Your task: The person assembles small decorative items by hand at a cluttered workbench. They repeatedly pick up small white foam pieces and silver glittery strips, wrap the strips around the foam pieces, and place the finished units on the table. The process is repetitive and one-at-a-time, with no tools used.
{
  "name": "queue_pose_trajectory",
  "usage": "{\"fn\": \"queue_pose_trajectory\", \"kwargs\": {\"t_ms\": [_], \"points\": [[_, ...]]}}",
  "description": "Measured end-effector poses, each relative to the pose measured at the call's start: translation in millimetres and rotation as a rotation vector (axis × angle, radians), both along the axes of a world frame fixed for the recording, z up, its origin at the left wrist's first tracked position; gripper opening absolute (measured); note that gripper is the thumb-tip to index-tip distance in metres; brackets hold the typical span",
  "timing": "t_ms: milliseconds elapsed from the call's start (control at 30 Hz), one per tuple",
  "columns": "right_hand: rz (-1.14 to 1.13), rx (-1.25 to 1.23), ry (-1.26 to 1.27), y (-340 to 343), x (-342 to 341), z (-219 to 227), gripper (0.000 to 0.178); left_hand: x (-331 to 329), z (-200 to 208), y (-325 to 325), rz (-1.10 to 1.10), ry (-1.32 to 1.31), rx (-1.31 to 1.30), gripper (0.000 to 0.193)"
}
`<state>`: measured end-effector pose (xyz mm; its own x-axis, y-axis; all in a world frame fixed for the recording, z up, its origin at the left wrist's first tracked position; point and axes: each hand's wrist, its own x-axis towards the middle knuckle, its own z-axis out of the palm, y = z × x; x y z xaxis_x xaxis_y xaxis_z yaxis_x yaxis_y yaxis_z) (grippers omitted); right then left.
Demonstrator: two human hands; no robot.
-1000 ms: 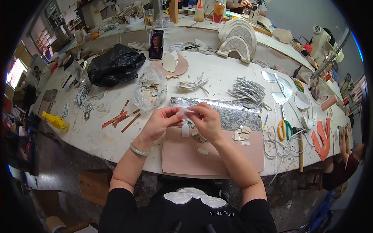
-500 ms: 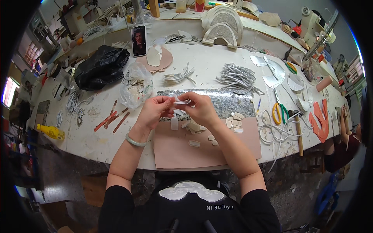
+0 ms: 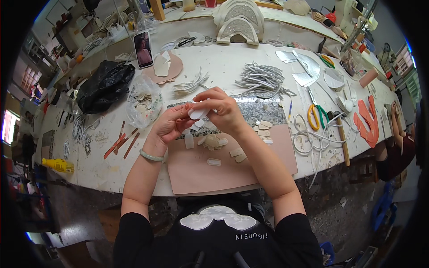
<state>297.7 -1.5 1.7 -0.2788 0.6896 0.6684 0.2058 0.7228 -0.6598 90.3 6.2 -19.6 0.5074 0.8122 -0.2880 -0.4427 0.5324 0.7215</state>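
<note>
My left hand (image 3: 169, 126) and my right hand (image 3: 222, 110) meet above the middle of the white worktable (image 3: 223, 67), both pinching a small pale rounded cut piece (image 3: 198, 113). A green bangle sits on my left wrist. Beneath the hands lie a speckled grey slab (image 3: 261, 111) and a pinkish-brown sheet (image 3: 232, 167). Several small beige cut pieces (image 3: 237, 152) are scattered on that sheet and on the slab's right end.
A clear bag of scraps (image 3: 144, 103) and a black plastic bag (image 3: 103, 86) lie to the left. A phone (image 3: 143, 43) stands at the back. Grey strips (image 3: 263, 80), yellow-handled scissors (image 3: 317, 117), a hammer (image 3: 340, 134) and white cord (image 3: 308, 138) lie to the right.
The view has tipped closer to the table. Both hands stay together on the small pale piece, turning it slightly between the fingers.
</note>
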Motion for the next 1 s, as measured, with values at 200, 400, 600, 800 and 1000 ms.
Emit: {"fn": "queue_pose_trajectory", "kwargs": {"t_ms": [200,400,600,800,1000], "points": [[-0.078,-0.439,0.114,10.1,32.3,3.5,0.024,24.4,26.4,1.0,0.099,0.578,0.409,0.026],[-0.104,-0.775,-0.593,4.4,62.9,13.1,0.044,30.7,16.8,-13.4,0.055,1.106,0.943,0.016],[-0.236,-0.344,-0.660,-24.8,73.7,-1.7,0.044,29.0,17.2,-46.3,0.108,1.246,1.115,0.011],[-0.270,-0.369,-0.559,-60.5,99.5,14.5,0.025,31.2,21.4,-104.8,-0.144,1.196,1.166,0.018],[-0.017,-0.288,-0.435,-104.6,67.3,-1.4,0.020,38.8,12.0,-122.4,-0.100,1.185,1.160,0.018]]}}
